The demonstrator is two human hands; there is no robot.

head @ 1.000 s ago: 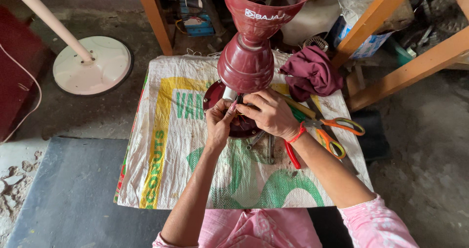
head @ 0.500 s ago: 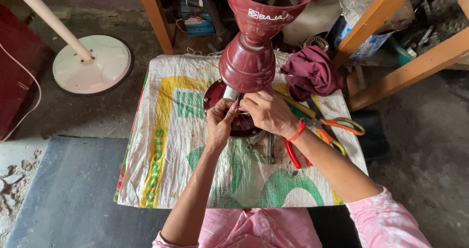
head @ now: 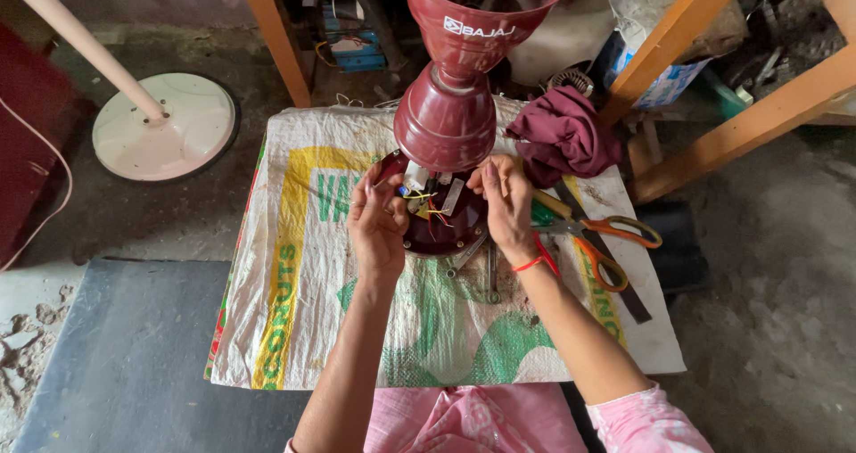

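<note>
Both hands have spread a little, baring more of the wiring inside the maroon fan motor housing [head: 443,226] on the sack [head: 294,284]. Left hand [head: 376,226] cups the housing's near rim, fingers curled loosely; right hand [head: 506,205] pinches narrow at the far rim beside the coloured wires [head: 426,205] — whether it grips one, I cannot tell. Steadying the rim firmly while working the wires gently seems wise. Scissors [head: 596,239] lie just beyond the right wrist.

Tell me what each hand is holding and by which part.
Both the left hand and the right hand grip the rim of the open maroon fan base, one on each side of its exposed wires.
</note>
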